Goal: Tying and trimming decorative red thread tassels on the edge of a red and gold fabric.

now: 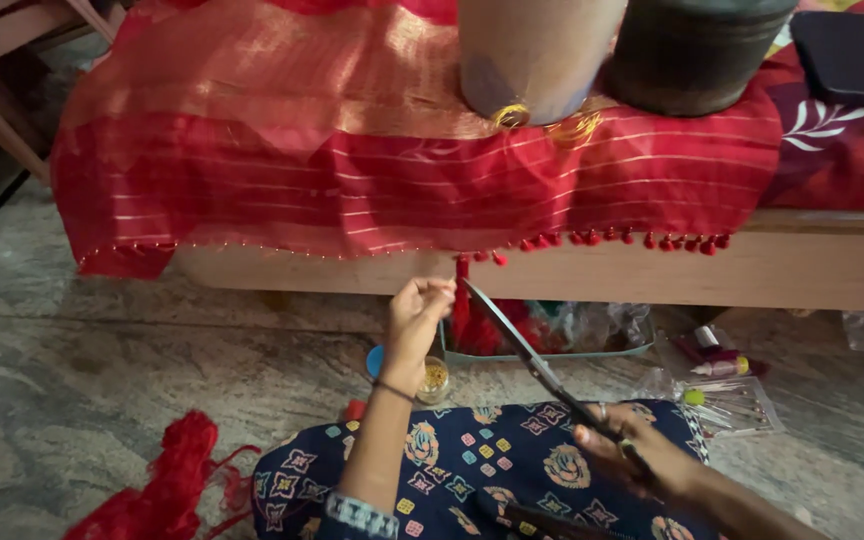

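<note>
The left hand (pixel 414 318) has its fingers (pixel 436 292) pinched together on a red tassel (pixel 462 300) that hangs from the edge of the red cloth (pixel 352 180). The tassel sits just right of the fingertips, hanging below the hem. The right hand (pixel 632 450) has its fingers closed through the handles of a pair of scissors (pixel 532 360). The blades reach up and left, their tip touching or just beside the tassel near the left fingertips; whether the blades are parted cannot be told.

The cloth drapes over a wooden bed (pixel 802 270), its hem lined with small red tassels (pixel 652 240). Behind the tassel, on the stone floor (pixel 102 350), stands a tray (pixel 552 345) of red threads. A small jar of gold beads (pixel 435 378) sits by the left wrist. A heap of red thread (pixel 167 480) lies at lower left.
</note>
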